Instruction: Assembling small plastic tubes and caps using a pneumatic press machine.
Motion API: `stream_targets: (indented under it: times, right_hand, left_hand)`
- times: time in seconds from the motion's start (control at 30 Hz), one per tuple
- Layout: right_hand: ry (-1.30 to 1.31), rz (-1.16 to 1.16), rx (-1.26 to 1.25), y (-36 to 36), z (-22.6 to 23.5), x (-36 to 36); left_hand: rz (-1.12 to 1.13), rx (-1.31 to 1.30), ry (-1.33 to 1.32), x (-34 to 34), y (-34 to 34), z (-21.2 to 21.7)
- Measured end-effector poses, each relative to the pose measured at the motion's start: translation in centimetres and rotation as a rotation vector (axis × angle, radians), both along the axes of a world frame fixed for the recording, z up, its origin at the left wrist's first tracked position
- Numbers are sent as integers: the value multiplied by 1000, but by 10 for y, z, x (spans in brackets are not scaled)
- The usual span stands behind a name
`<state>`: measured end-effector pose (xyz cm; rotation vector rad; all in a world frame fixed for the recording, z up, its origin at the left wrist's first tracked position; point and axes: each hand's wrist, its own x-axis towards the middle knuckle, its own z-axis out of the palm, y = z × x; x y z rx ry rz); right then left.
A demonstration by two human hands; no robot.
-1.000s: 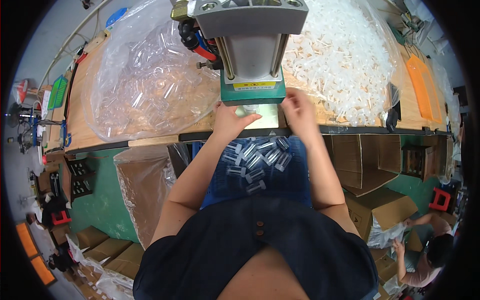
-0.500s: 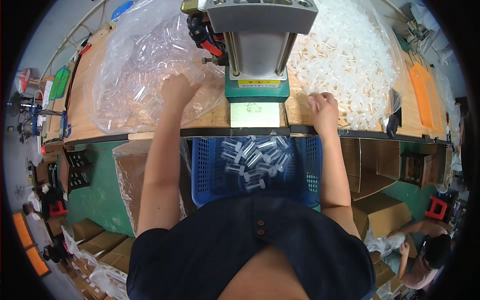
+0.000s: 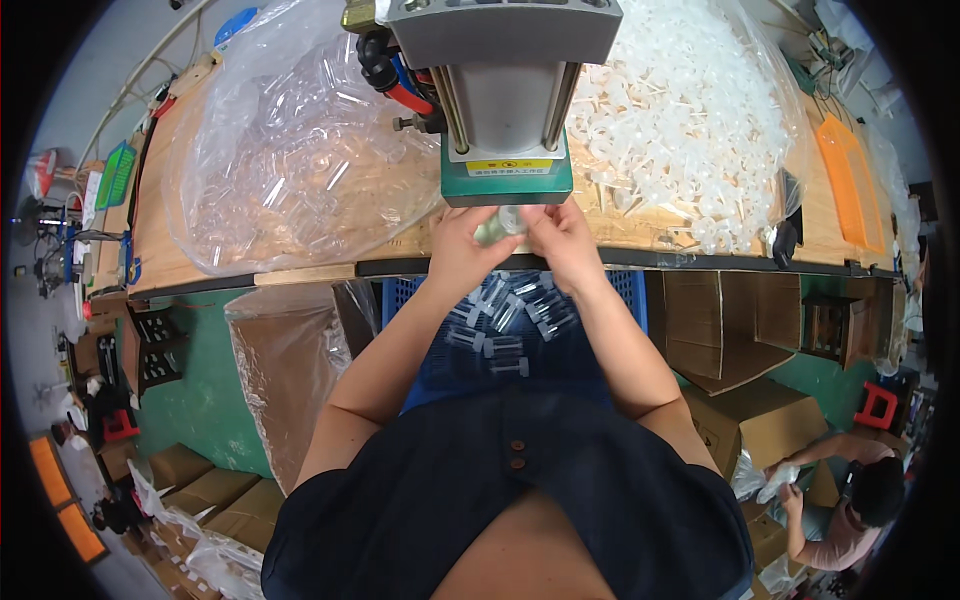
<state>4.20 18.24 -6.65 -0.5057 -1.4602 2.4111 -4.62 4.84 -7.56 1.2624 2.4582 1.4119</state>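
Under the green head [image 3: 507,182] of a bench press, my two hands come together at the table's front edge. My left hand [image 3: 462,248] has its thumb and fingers closed round a clear plastic tube, mostly hidden. My right hand [image 3: 565,245] pinches at a small whitish plastic piece [image 3: 510,220] at the tube's end, between the hands. Left of the press, clear tubes [image 3: 300,180] lie heaped in a plastic bag. A wide pile of white plastic pieces [image 3: 690,130] spreads on the right. Below my wrists, a blue basket [image 3: 405,295] holds several tubes with white ends [image 3: 505,310].
The press's metal column [image 3: 505,110] stands at the table's middle. An orange tray [image 3: 850,190] lies at the table's right end. Cardboard boxes [image 3: 740,325] stand below the table. At the lower right another person [image 3: 850,500] handles clear plastic.
My left hand came from the bagged tubes on the left and my right from the white pile. Both met under the press head, with a tube and a whitish piece between them.
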Motion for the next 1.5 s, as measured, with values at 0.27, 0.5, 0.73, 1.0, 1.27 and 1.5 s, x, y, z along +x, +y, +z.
stream_targets:
  times: [0.27,0.5,0.73,1.0,1.27,1.5]
  right_hand:
    - [-563,-325,1721,80,-20,-4]
    - [-580,-114,1362,94,-1,2]
    - [-170,1,289,63,13,21]
    - [69,41,675,4,-11,19]
    - [-74,-241,989,29,7,17]
    - [-772,-233,1571,97,-24,52]
  left_hand:
    - [81,35,-376,-12,5,-22]
    - [-139,-280,-112,-94,-46,15]
    - [390,-1042,135,-157,-82,3]
    - [-64,-99,164,-5,-15,12]
    - [82,-220,-79,-9,2,-11]
    - [-272,-224,-297,-50,-12,7]
